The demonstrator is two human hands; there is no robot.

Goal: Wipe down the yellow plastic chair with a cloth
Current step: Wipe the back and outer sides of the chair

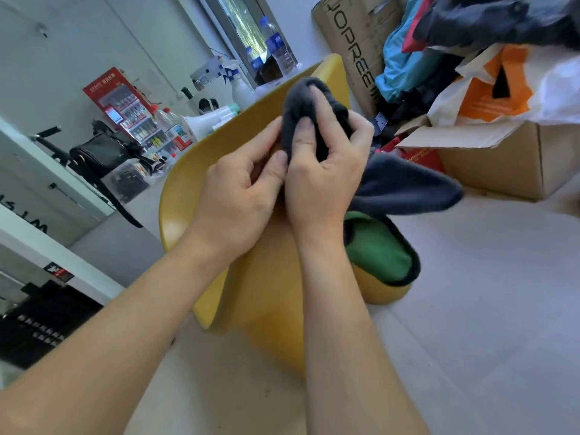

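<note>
While both of my hands are busy with the cloth (pixel 301 120), no wiping is going on that I can see, so I think the job is at its start or in a pause. My right hand (pixel 320 180) is closed around the dark grey cloth, with the fingers curled into its folds, and my left hand (pixel 241 196) pinches the edge of the same cloth with thumb and fingertips. It looks like I am bunching or folding it into a pad. One end sticks up above my fingers and a long flap hangs out to the right. The yellow chair (pixel 188 189) sits right under my hands, with its curved back running up and away from me toward the window. I cannot tell if any part of it is clean yet, because the plastic looks the same all over. A green cushion (pixel 376 249) with a dark rim lies on the right part of the chair, so I think it has to come off before I can wipe under it. Cardboard boxes (pixel 489 164) stand close on the right side, with bags and a heap of clothes (pixel 408 58) on top, and that side looks tight to reach. Behind the chair back are water bottles (pixel 276 42) and a white spray bottle (pixel 241 86) on a ledge. A black bag (pixel 100 152) rests on the left.
</note>
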